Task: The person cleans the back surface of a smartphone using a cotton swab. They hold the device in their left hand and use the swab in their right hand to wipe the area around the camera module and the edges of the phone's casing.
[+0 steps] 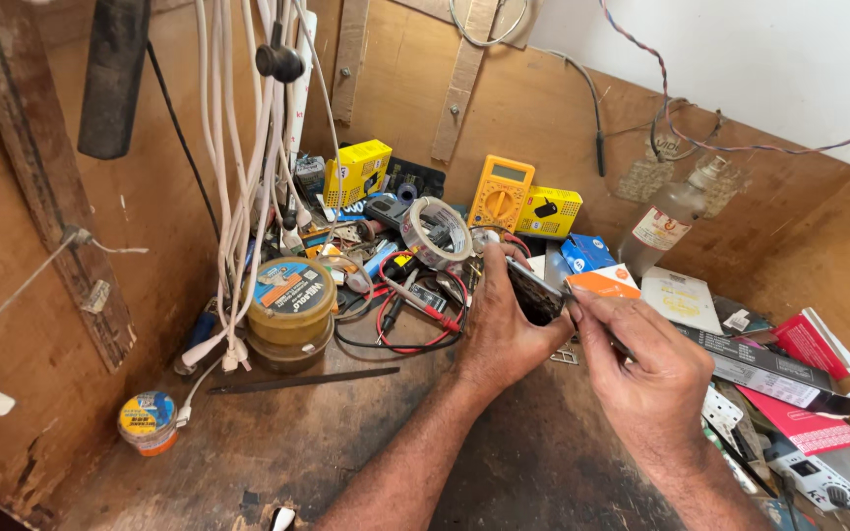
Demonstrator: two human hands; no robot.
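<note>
Both forearms reach up from the bottom edge over the worn wooden bench (pixel 346 433). My left hand (pixel 504 329) is clamped around a small dark phone (pixel 533 292), fingers wrapped behind it and thumb on the near edge, holding it tilted just right of the tape roll (pixel 437 232). My right hand (pixel 646 369) pinches a thin tool, mostly hidden, its tip touching the phone's right end. I judge the phone light and stiff but fragile, with a smooth, slippery face, so it is best held by its long edges, not the flat. It looks black, slim and rectangular, glossy where the light catches. Beyond the tape roll stands a yellow meter (pixel 501 192); left of the roll sit stacked round tins (pixel 290 300).
</note>
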